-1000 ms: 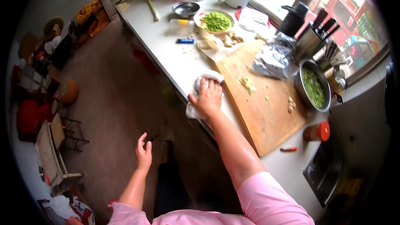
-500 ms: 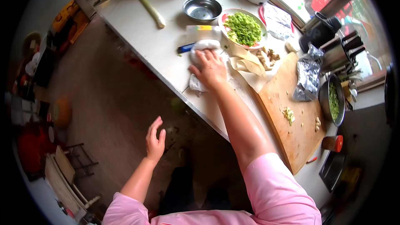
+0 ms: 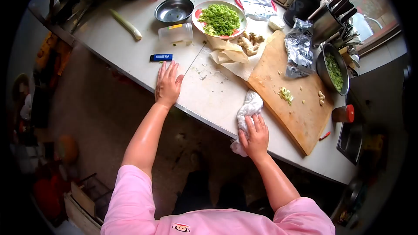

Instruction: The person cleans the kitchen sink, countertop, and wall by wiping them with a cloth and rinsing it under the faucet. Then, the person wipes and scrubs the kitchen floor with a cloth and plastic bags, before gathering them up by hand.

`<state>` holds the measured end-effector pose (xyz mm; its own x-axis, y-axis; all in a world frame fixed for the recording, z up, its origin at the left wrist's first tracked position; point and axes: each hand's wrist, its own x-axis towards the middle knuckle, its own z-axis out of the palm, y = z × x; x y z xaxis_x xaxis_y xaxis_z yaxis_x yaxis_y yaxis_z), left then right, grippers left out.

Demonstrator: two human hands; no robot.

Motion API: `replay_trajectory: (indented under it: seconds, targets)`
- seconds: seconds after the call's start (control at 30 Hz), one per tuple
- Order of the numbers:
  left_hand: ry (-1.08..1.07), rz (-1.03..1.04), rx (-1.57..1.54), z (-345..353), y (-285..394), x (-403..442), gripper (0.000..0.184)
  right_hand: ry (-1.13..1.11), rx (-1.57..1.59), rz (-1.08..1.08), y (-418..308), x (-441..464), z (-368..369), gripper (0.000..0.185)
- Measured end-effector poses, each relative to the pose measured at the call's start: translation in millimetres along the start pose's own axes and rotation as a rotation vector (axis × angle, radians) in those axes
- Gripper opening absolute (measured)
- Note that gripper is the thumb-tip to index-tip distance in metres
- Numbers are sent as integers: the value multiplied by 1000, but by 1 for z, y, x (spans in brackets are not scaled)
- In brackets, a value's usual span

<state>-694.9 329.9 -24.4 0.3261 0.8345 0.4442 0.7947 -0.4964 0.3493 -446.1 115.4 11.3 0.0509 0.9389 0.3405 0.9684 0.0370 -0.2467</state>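
Note:
My left hand [image 3: 169,85] lies on the white counter [image 3: 204,104] near its front edge, fingers stretched out and holding nothing. Just beyond its fingertips is a small blue-and-black packet [image 3: 161,57]. My right hand [image 3: 255,135] grips a crumpled white cloth [image 3: 250,104] at the counter's edge, with part of the cloth hanging over. Right beside the cloth is a wooden cutting board [image 3: 300,122] bearing chopped pale green pieces [image 3: 285,95] and garlic cloves [image 3: 321,98]. Small scraps dot the counter between my hands.
Behind are a metal bowl [image 3: 174,10], a plate of chopped greens [image 3: 221,20], a clear container [image 3: 175,33], ginger [image 3: 250,43] on brown paper and a leek stalk [image 3: 126,25]. Right of them are a foil bag [image 3: 298,50], a pan of greens [image 3: 334,72] and a red-lidded jar [image 3: 343,113].
My right hand has drawn the white cloth from beside the clear container to the counter's front edge by the board. My left hand has come up from below onto the counter.

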Motion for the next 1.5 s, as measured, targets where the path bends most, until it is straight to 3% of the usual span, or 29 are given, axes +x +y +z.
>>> replay_trajectory:
  seconds: [0.17,0.33,0.4,0.47,0.53,0.63,0.8,0.87,0.9,1.0,1.07,1.27,1.37,1.43,1.5]
  targets:
    - [15,13,-7,-3,6,-2,48,-49,45,-34,-20,86,33,50]
    - [62,-7,-72,-2,0,-2,49,15,87,-61,-62,181,86,41]
    - [54,-19,-75,-2,0,-6,49,-76,184,-105,-56,171,82,40]
    - [48,-17,-71,0,-5,-4,49,-34,226,-314,-45,122,68,41]
    - [45,-7,-64,0,-5,-3,49,-125,263,-307,-35,68,35,44]
    - [32,12,-26,2,-2,-4,52,-86,177,-206,-11,34,9,46]
    - [60,17,13,7,-6,-5,55,152,105,-37,-19,117,59,41]
    - [112,31,-28,16,-17,-6,59,216,346,5,-48,146,89,33]
    - [108,47,-35,20,-24,-5,59,195,359,-90,-64,151,88,34]
    - [23,71,-54,17,-31,-8,60,253,352,-188,-97,102,94,30]
    - [27,100,-4,22,-42,-6,58,119,387,-176,-91,62,63,34]
    - [-33,70,147,28,-61,-1,67,182,118,49,34,-85,-23,48]
    - [-17,144,209,34,-79,2,65,322,-41,90,131,-178,-77,45]
    - [64,207,282,35,-86,-1,62,345,-227,157,196,-244,-118,31]
    - [153,216,297,31,-55,-10,58,394,-395,380,257,-298,-149,25]
